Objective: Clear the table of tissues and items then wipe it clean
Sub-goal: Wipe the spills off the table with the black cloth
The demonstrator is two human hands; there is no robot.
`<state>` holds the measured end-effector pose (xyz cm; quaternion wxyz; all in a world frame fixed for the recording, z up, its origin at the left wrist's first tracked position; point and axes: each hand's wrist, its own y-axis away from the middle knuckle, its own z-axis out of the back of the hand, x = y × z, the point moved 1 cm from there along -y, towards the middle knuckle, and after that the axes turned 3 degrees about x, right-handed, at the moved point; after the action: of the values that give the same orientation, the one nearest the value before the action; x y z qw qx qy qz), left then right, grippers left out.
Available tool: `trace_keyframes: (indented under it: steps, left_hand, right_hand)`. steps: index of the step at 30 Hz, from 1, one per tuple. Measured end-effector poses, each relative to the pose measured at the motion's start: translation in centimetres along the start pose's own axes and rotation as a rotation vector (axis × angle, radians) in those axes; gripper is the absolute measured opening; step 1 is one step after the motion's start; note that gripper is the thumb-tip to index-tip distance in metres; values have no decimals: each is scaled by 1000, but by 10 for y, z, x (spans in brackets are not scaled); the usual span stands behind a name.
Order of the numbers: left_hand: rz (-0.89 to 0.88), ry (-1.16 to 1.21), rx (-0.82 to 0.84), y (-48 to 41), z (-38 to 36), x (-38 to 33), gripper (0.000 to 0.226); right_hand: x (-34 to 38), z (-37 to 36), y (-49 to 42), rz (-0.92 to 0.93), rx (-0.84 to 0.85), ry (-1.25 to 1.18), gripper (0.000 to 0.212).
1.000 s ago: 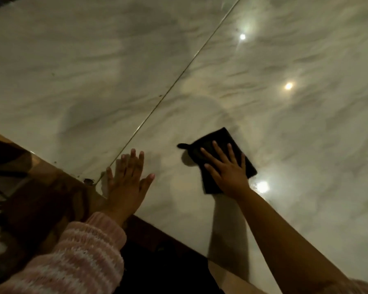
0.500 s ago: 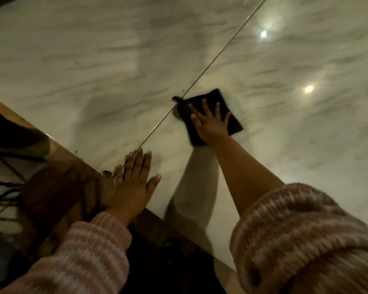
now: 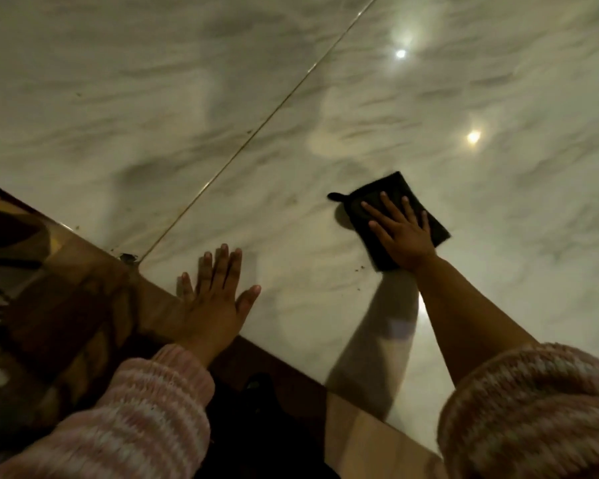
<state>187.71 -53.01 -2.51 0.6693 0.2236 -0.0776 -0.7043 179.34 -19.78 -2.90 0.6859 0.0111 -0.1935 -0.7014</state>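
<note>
**Wiping the marble, one hand braced**

The right hand (image 3: 400, 233) presses flat, fingers spread, on the black cloth (image 3: 391, 202), pinning it to the table (image 3: 153, 98). Probable crumbs lie just beside its heel. The left hand (image 3: 215, 299) rests open, holding nothing, for support.

- Light reflections (image 3: 400, 53): two bright round spots on a glossy surface, one small and white toward the top, one warmer (image 3: 473, 136) lower and to its right, well apart.
- Crumbs (image 3: 359, 268): a few tiny dark specks lying near one another, low of centre.
- Sweater sleeves (image 3: 146, 413): chunky knit, pink and cream stripes; one at lower left, the other (image 3: 533, 409) bunched at lower right.
- Floor area (image 3: 18, 305): dim brown zone at far left with dark streaks, too shadowed to identify.
- Dark clothing (image 3: 256, 409): black mass at bottom centre, detail unreadable.
</note>
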Motion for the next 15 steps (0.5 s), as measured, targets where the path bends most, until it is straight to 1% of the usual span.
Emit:
trace_keyframes:
  steps: [2,6,12,15]
  left_hand:
    - [-21,12,15,9,-4,-11,68]
    - [-104,-9,24,37,-11,-39,68]
    - [-198,-14,56,65,-29,-68,69]
    - [-227,-46,69,83,-40,-83,68]
  right_hand:
    - [-26,-1,27,-95,-31,-28,54]
    - [-72,-9,92,-293,-61,-92,46]
    - [-111,-28,180,-528,-121,-170,46]
    - [-116,-42,227,-647,-166,-206,47]
